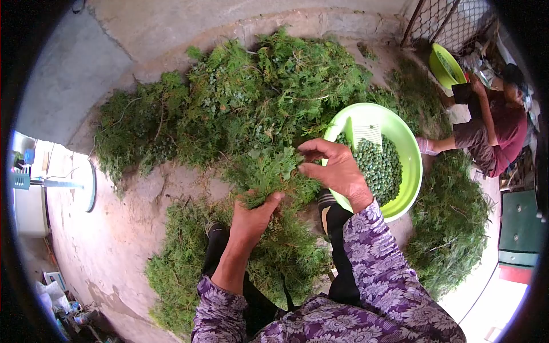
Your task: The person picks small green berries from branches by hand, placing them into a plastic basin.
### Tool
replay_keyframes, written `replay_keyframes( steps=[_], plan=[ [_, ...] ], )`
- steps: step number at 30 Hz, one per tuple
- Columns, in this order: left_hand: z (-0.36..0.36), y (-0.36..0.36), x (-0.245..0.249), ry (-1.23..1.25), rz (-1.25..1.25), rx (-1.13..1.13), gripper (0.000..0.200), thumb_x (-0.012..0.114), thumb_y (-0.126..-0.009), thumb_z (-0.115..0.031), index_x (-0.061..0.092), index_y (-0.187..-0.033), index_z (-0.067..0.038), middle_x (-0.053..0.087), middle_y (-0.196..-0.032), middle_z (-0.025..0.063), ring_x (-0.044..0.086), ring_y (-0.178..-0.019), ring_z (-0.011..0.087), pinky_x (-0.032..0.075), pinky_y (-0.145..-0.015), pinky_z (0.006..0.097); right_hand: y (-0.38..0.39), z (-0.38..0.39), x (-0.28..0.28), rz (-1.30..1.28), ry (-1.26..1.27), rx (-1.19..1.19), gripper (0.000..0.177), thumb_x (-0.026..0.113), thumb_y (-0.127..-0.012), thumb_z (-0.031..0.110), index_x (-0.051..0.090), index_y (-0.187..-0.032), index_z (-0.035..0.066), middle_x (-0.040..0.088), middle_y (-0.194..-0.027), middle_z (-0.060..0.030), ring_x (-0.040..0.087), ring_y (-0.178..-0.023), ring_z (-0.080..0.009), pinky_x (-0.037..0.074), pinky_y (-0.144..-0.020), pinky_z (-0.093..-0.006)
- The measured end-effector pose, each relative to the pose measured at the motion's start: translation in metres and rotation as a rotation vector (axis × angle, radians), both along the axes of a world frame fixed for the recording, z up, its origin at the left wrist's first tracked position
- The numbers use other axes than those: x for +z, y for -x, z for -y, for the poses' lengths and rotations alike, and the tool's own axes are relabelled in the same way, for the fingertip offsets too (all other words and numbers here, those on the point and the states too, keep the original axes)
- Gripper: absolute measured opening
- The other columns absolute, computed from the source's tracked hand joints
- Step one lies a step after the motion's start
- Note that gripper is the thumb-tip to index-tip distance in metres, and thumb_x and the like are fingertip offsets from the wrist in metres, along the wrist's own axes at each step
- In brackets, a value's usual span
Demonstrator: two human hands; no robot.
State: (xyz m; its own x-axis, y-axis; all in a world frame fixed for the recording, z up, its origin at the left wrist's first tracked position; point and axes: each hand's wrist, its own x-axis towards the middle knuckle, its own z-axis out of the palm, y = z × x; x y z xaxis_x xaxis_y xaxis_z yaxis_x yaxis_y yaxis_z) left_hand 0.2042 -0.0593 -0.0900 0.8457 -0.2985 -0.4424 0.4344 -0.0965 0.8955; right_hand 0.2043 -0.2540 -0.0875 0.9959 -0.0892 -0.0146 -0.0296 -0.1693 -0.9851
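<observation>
A leafy green sprig (pixel 269 171) is between my two hands at the centre of the view. My left hand (pixel 251 220) is closed round its lower end, thumb pressed on the leaves. At the sprig's right side is my right hand (pixel 334 168), with thumb and forefinger curved towards each other; whether anything lies between the fingertips is too small to tell. Just beyond that hand stands a light green basin (pixel 410 166) with a ridged panel, holding many small green berries (pixel 377 171).
Large heaps of green branches (pixel 229 103) lie across the floor (pixel 126 228), with more branches (pixel 446 223) at the right. Another person (pixel 503 126) sits at the right, near a second green basin (pixel 440 66). A fan (pixel 88 186) stands at the left.
</observation>
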Motion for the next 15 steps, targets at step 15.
replay_keyframes(
  steps=[15],
  plan=[
    [0.0003,-0.0014,-0.0087,0.093,-0.064,0.052,0.027,0.061,-0.081,-0.018,0.054,-0.102,-0.002,0.058,-0.091,0.003,0.055,-0.076,0.0122,0.046,-0.065,0.026,0.0021,-0.0028,-0.0017,0.142,0.374,-0.022,0.02,0.061,-0.069,0.01,0.055,-0.086,0.002,0.058,-0.067,-0.0126,0.059,-0.061,-0.0223,0.046,-0.057,-0.0303]
  ],
)
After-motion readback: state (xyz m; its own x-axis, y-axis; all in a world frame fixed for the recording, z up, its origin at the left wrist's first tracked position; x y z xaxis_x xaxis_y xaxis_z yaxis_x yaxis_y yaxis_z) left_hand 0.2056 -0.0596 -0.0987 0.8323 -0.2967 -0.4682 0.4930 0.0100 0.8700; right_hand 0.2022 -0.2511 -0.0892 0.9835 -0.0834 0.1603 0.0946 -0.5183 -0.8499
